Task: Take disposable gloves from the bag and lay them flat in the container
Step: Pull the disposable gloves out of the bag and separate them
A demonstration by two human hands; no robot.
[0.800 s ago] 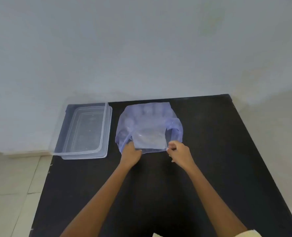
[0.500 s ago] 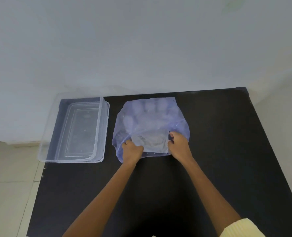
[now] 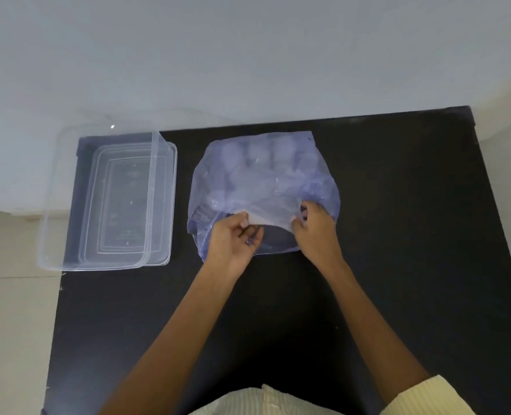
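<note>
A translucent blue plastic bag (image 3: 260, 175) lies on the black table (image 3: 398, 235), its mouth facing me. Clear disposable gloves (image 3: 270, 209) show through it, their finger shapes at the far end. My left hand (image 3: 233, 238) pinches the near left corner of the glove stack at the bag's mouth. At the near right corner my right hand (image 3: 315, 227) grips the same stack, lifted a little off the table. A clear rectangular container (image 3: 68, 205) stands at the table's far left, nothing visible in it.
The container overhangs the table's left edge, above a pale tiled floor (image 3: 8, 324). A white wall (image 3: 248, 55) rises behind the table. A cream ribbed sleeve (image 3: 422, 396) shows at my right forearm.
Both hands have gone from pressing on the bag's mouth to pinching the glove stack's near edge and raising it. The camera has tilted and moved closer.
</note>
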